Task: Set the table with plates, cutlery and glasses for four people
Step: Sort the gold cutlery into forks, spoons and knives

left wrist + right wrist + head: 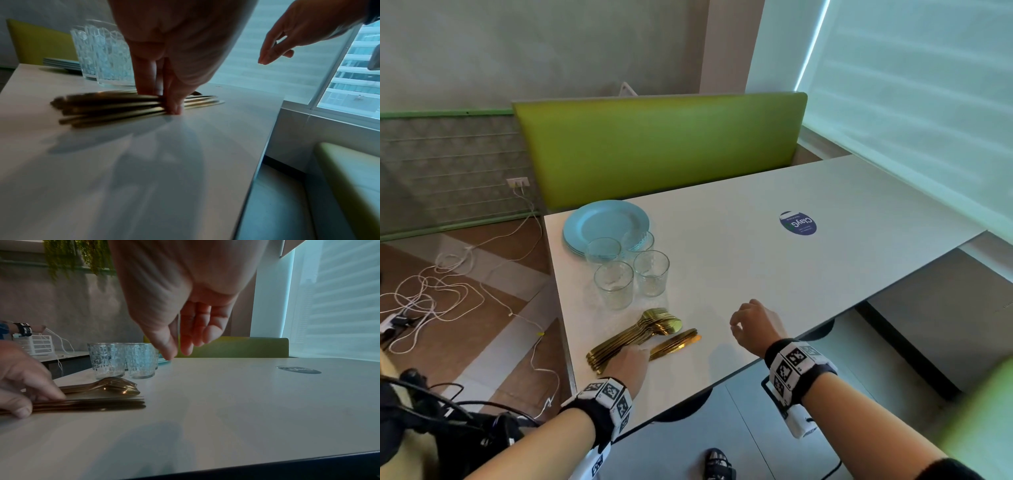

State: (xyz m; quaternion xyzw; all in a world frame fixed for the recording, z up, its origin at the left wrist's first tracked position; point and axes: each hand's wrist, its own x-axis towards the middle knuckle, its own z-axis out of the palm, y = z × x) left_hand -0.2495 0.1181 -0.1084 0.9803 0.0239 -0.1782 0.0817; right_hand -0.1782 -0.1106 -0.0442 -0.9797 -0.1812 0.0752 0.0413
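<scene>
A stack of light blue plates (606, 222) sits at the far left corner of the white table (791, 274). Several clear patterned glasses (631, 270) stand just in front of it. Nearer lie gold spoons and forks (654, 325) and gold knives (678, 342). My left hand (637, 351) reaches down onto the cutlery handles. In the left wrist view its fingers and thumb (161, 100) pinch the bundle of handles (107, 105). My right hand (738, 327) hovers over bare table to the right of the cutlery, fingers loosely curled (177, 353), holding nothing.
A green bench backrest (661, 144) stands behind the table's far edge. A round dark sticker (798, 223) marks the table's right half. White cables (448, 284) trail on the floor at left. A blind-covered window (928, 102) runs along the right.
</scene>
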